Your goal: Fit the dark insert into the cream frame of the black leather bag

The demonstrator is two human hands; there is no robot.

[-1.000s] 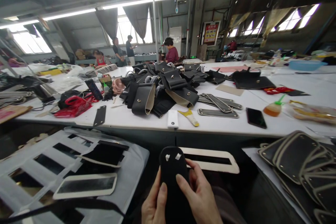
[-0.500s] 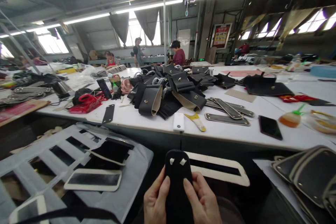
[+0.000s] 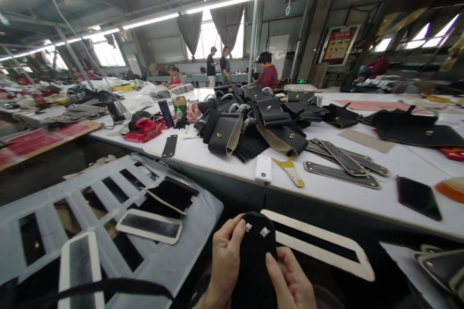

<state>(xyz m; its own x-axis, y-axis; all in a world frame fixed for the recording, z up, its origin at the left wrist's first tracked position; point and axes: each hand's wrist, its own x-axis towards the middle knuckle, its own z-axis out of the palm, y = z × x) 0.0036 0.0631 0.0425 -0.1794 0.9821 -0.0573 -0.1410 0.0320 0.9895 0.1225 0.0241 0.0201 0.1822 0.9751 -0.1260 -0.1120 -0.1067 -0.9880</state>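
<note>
Two bare hands hold one black piece (image 3: 255,270) with a rounded top end at the lower middle of the frame. The left hand (image 3: 226,256) pinches its left edge close to that end, thumb on the face; the right hand (image 3: 292,277) grips the opposite edge lower down, its thumb also on the face and its other fingers curled at the side. Two small white bits (image 3: 264,232) show near the rounded end. Just right of the piece lies one long white-edged panel (image 3: 364,261) with a dark middle. At the lower left, two shorter white-edged panels (image 3: 149,226) rest on one slotted grey sheet (image 3: 188,231). Along the near edge of the white table (image 3: 217,174), from the middle to the right of the frame, are one white box (image 3: 263,169), one yellow tool (image 3: 290,171), at least three overlapping straps (image 3: 343,158) and one phone (image 3: 418,198). Behind them is a heap of black bags (image 3: 271,112), too tangled to count. Two people (image 3: 224,65) stand by the window, upper middle.
</note>
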